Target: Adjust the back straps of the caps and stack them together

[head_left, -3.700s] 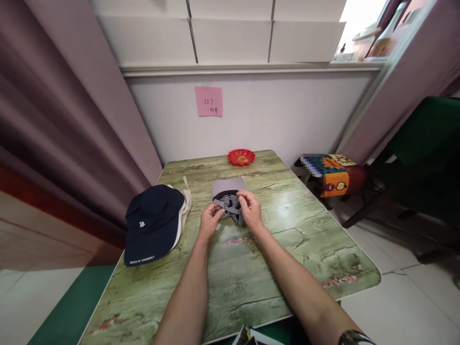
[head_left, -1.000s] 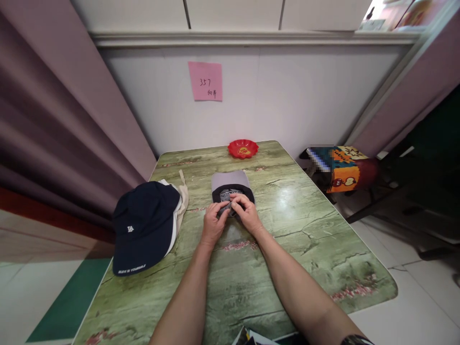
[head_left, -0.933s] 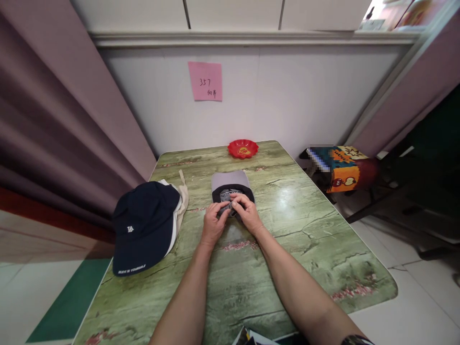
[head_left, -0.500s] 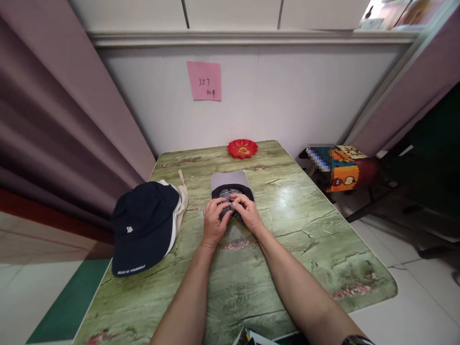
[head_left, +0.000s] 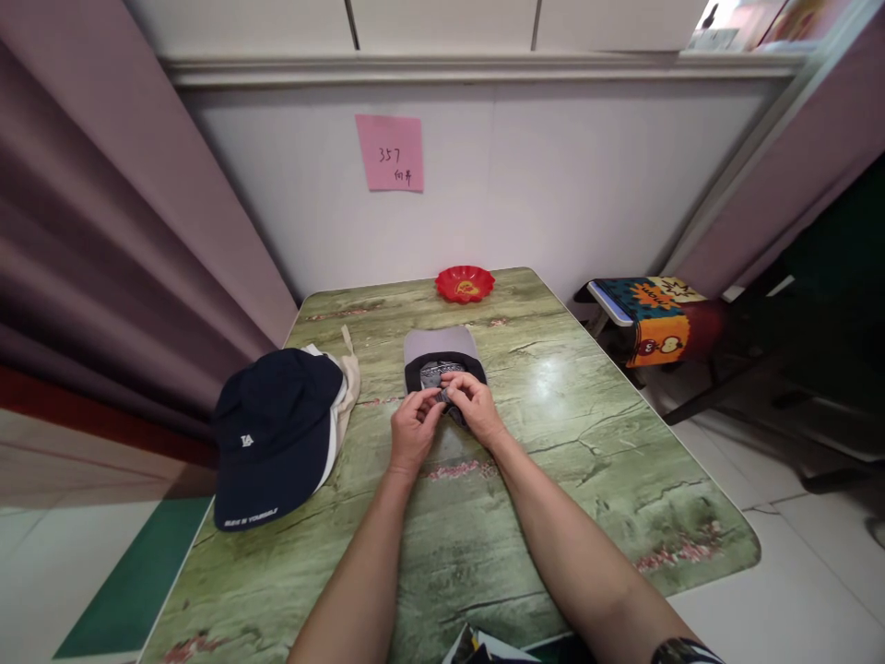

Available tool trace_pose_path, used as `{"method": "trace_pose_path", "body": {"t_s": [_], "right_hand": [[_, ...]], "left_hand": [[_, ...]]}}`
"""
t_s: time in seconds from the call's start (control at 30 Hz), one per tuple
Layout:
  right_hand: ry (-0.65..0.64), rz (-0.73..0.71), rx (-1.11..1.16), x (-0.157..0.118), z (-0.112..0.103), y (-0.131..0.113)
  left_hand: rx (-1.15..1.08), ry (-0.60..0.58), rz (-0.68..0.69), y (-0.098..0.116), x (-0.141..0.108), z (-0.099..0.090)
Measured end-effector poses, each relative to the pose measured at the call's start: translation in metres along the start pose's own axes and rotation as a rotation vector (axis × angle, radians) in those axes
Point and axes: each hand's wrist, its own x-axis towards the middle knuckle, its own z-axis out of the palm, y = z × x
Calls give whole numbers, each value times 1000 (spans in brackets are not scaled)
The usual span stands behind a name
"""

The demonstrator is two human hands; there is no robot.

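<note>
Left hand point(head_left: 413, 432) and right hand point(head_left: 478, 409) pinching the strap point(head_left: 443, 396) of a grey cap point(head_left: 440, 341) on a green table point(head_left: 587, 443)

A purple curtain point(head_left: 131, 157) hangs at the far left, and beside it a navy cap point(head_left: 273, 424) rests on the table's left edge, with white and beige cloth point(head_left: 349, 392) showing from under it; next, a pink note point(head_left: 391, 154) marked 357 is on the wall; below it the left hand, thumb and fingers close together, holds the strap at the cap's near edge; the grey cap lies mid-table, brim toward the wall, its dark inner band showing, and beyond it is a red dish point(head_left: 446, 284); the right hand, also narrowed to a pinch, grips the strap just beside the left fingertips; near the table's right edge is a patterned cloth point(head_left: 660, 346)
</note>
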Motion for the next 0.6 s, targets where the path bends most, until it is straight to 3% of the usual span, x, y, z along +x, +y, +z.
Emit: {"method": "trace_pose_path", "body": {"t_s": [0.2, 0.6], "right_hand": [[2, -45, -43, 1, 1, 0], [145, -193, -337, -3, 6, -12]], "left_hand": [[-31, -7, -1, 3, 2, -1], [120, -15, 192, 6, -1, 0]]}}
